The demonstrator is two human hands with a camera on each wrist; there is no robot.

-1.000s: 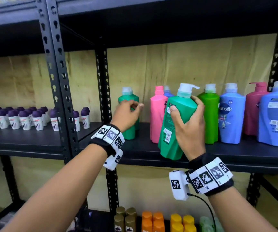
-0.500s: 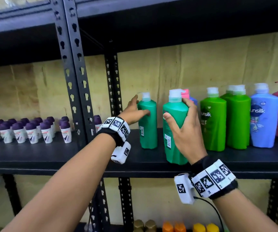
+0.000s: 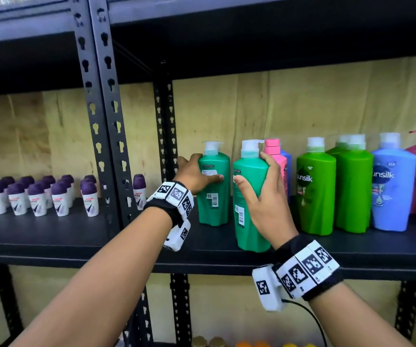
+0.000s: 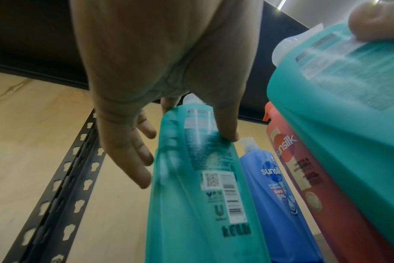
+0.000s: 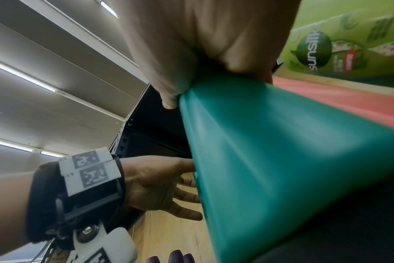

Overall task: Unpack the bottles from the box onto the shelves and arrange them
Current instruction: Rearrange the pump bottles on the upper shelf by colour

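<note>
- Front teal bottle [image 3: 249, 196]: upright on shelf [image 3: 77, 236], clasped by right hand [image 3: 264, 204].
- Rear teal bottle [image 3: 214, 189]: upright, behind-left; clasped by left hand [image 3: 194, 176], thumb across label.

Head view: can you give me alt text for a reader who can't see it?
Each hand holds a teal pump bottle on a black metal shelf: left hand on the rear bottle, right hand on the nearer bottle. Green, blue and pink Sunsilk bottles stand right, small purple-capped bottles left.

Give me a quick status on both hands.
Left hand holds rear teal bottle on shelf. Right hand grips front teal bottle. Pink bottle close behind.
</note>
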